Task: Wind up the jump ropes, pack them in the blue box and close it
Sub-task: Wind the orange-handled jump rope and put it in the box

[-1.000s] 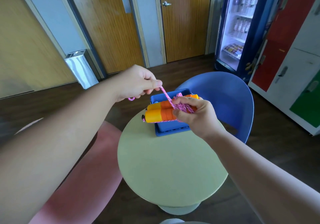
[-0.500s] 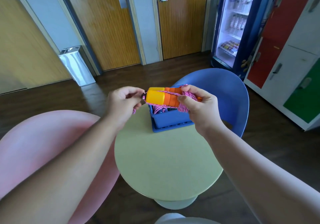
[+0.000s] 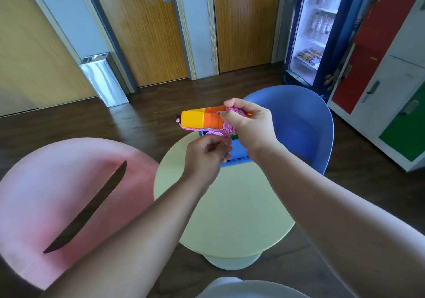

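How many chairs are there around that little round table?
2 for certain: a pink chair to the left of the table, and a blue chair on its far side. A pale curved shape at the bottom edge may be a third; too little shows to tell.

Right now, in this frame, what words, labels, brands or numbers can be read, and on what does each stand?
No text reads clearly in this frame.
Bottles in the drinks fridge: labels too blurred to read.
Packets on its lower shelf: print too small to read.
Red locker: a small orange mark, illegible.
Jump rope handles and blue box: no print visible.
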`<state>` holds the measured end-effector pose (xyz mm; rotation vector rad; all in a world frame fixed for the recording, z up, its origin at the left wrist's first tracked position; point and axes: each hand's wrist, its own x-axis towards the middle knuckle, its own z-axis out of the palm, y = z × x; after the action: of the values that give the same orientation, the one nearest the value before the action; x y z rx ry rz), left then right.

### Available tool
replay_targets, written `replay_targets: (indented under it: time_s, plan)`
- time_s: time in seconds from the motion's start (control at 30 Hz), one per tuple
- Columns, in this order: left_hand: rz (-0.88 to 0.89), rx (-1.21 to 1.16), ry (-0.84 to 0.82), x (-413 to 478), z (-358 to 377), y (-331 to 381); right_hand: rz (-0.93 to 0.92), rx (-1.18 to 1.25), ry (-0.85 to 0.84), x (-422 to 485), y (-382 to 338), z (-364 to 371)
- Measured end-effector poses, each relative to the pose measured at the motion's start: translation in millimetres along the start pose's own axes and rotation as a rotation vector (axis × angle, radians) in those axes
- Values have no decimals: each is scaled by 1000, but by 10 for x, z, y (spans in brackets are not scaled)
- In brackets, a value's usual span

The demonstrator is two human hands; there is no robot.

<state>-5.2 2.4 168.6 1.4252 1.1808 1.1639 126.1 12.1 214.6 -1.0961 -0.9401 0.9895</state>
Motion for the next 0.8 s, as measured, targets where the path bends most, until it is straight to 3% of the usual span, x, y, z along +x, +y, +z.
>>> replay_targets:
  time_s: [0.1,0.17,0.27,0.37,0.63,0.8]
  plan:
    - [-5,165,-95,45,-177,-84,49,-99,-118,26,-34,-118]
    - [-99,226,-40,82,-311,-147,69,-136,-174,38,-53,-216]
    - [-295,-58,137,163,-461,-75,91,-126,-250,53,-69,-295]
    - [-353,-265,76,278,-546,132,85,-199,-308,89,-35,-305]
    - [-303,-137,28,437,-430,318,100,-280,-365,192,28,-283]
    - [-365,-245,-14,468,-461,272,130,-253,-346,209,58,-315]
